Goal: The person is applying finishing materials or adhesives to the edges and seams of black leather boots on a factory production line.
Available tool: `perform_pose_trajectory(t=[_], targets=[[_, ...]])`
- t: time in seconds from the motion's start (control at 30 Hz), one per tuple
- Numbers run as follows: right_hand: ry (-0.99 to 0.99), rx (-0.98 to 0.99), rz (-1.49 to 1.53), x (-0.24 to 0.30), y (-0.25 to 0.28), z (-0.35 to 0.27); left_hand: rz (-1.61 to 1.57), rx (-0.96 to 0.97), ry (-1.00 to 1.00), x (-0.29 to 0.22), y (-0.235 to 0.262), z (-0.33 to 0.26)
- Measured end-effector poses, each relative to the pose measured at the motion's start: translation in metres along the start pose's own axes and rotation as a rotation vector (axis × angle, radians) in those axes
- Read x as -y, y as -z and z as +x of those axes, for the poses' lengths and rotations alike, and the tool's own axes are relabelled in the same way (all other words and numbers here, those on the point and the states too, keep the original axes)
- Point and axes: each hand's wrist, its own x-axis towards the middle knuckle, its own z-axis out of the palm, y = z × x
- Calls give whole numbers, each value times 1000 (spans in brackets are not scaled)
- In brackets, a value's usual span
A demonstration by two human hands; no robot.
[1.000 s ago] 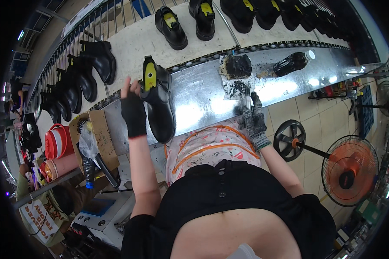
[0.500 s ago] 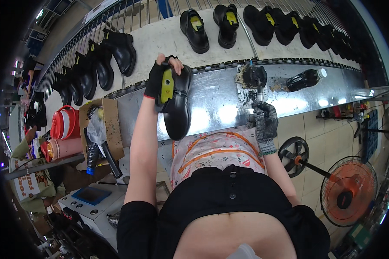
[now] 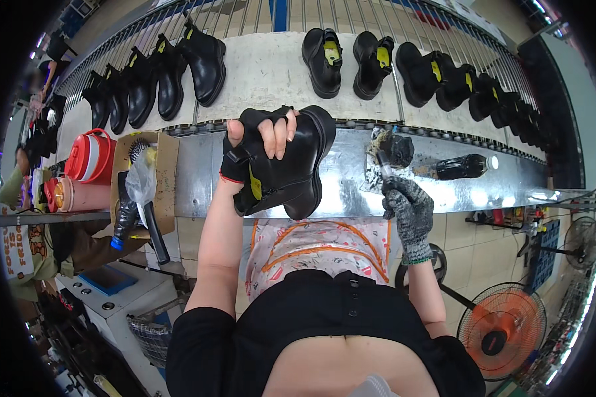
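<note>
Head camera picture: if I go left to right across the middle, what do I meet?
Red-and-white container, cardboard box, black boot held in the left hand, gloved right hand, dark bottle with a white cap.

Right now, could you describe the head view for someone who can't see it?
A person's gloved left grip holds a black boot at a metal bench, while the gloved right grip holds a slim tool near a dark lump. More black boots stand in rows beyond.
</note>
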Motion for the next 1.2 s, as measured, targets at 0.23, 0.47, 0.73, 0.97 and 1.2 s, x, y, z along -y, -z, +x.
perform_pose_trajectory(t=[0.23,0.47,0.73,0.97,1.2], targets=[[641,317,-564,85,-21,24,-16,-24,55,2,-14,6],[648,404,-618,86,-27,27,-6,-32,44,3,-17,8],[535,424,-509,85,-30,28,0,1,61,2,-14,8],[608,422,-577,88,-29,34,-10,14,55,4,-15,8],[661,416,-612,93,-28,40,37,30,69,1,-16,12]])
